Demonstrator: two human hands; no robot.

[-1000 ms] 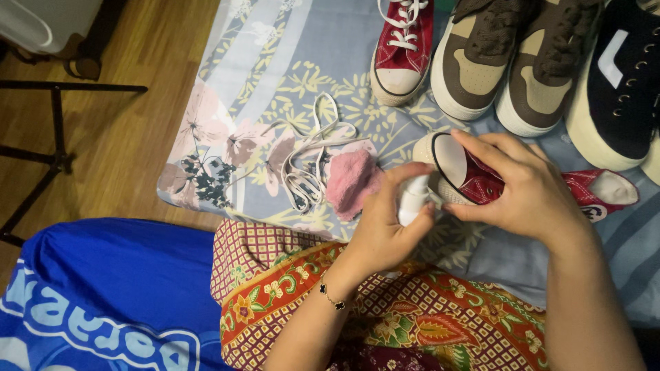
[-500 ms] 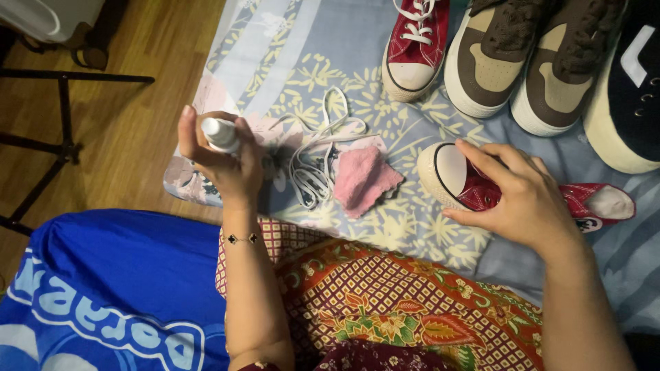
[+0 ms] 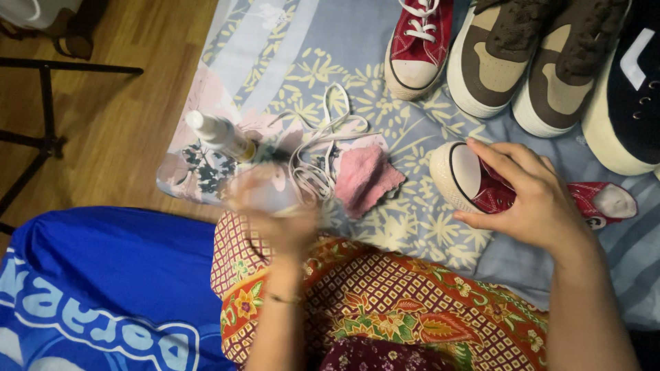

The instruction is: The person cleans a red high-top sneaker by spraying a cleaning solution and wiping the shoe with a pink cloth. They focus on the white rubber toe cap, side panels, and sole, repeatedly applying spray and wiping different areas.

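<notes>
My right hand grips a red sneaker with a white toe cap, lying on its side on the floral sheet. My left hand is a blur just above my lap, fingers apart and holding nothing. A white spray bottle rests tilted on the sheet just beyond that hand. Between the two hands lie a pink cloth and loose white laces.
Along the far edge of the sheet stand another red sneaker, a brown and tan pair and a black shoe. Wooden floor with a black metal frame lies left. Blue fabric and my patterned sarong fill the foreground.
My left hand carried the spray bottle from the sneaker out to the left, let it go on the sheet and is pulling back toward my lap. My right hand stayed on the sneaker.
</notes>
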